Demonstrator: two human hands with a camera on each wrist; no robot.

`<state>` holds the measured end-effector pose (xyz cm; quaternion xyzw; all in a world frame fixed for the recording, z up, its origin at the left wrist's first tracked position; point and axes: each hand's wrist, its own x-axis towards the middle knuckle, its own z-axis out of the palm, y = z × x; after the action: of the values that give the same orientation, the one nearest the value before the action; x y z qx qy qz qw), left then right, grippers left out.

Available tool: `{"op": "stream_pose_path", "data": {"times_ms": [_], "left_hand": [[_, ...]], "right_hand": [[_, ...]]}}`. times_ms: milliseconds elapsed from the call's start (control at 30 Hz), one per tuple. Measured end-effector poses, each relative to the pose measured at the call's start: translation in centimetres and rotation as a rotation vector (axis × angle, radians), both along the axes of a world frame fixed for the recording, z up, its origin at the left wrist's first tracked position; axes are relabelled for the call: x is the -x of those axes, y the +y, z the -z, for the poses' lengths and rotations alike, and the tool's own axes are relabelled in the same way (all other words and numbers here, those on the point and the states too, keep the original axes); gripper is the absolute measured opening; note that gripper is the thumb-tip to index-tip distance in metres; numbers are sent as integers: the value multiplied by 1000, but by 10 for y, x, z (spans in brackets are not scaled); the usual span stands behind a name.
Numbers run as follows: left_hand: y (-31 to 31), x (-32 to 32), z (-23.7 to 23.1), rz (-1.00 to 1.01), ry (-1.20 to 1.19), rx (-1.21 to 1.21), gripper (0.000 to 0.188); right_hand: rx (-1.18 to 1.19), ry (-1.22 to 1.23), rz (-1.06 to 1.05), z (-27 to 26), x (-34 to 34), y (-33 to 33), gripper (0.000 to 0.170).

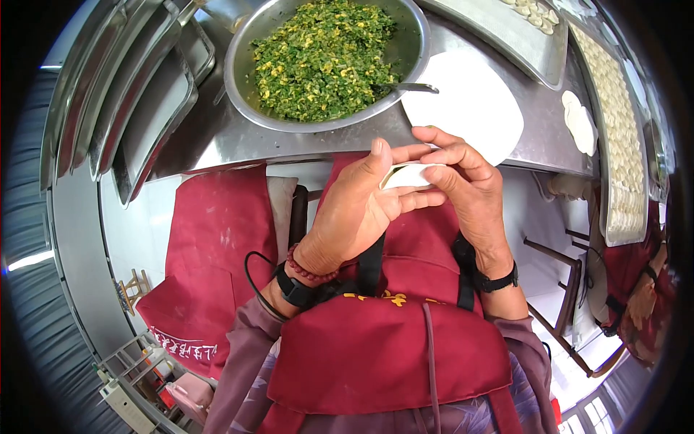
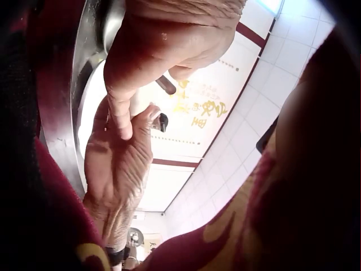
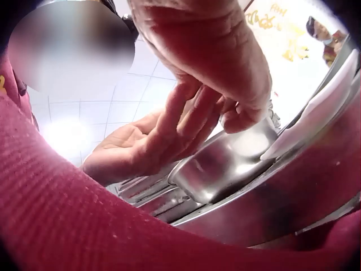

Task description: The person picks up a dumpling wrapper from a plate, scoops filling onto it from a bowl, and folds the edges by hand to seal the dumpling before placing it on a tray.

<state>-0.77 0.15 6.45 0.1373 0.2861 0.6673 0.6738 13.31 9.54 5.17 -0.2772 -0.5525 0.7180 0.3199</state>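
In the head view a folded white dough wrapper (image 1: 409,176), a dumpling with dark green filling showing at its left end, lies between both hands. My left hand (image 1: 356,201) is palm up beneath it, its fingers stretched under and beside the dough, its thumb raised apart from it. From the right, my right hand (image 1: 473,181) pinches the wrapper's right end between thumb and fingers. In the right wrist view, the fingers of the left hand (image 3: 141,138) meet the right hand (image 3: 214,62), and the dough is mostly hidden.
A steel bowl (image 1: 235,87) of chopped green and yellow filling, with a spoon handle (image 1: 416,87) over its rim, stands ahead. Beside it is a white board (image 1: 470,108). Flat wrappers (image 1: 580,123) and a tray of dumplings (image 1: 614,130) are at right; metal trays (image 1: 155,116) lean at left.
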Motion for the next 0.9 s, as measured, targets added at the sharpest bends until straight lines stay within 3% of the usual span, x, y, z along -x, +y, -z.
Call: {"op": "stream_pose_path", "data": {"times_ms": [200,400,500,767,900], "left_hand": [[-3,9,-1,94,144,57,72],[-3,14,-5,167,188,97,71],[-1,15,-7,176,196,101,72],[1,14,-6,181,142,143,74],[2,3,11,41,-303,168,68]], "right_hand": [[-201,-72,-127,8,-5,5,11],[-4,-148,-116,-2,-1,-2,24],[-87,-122,-122,4,-2,-3,30],[-162,-102,-131,1,-4,-5,13],[-47,33,-38,10,1,-12,10]]}}
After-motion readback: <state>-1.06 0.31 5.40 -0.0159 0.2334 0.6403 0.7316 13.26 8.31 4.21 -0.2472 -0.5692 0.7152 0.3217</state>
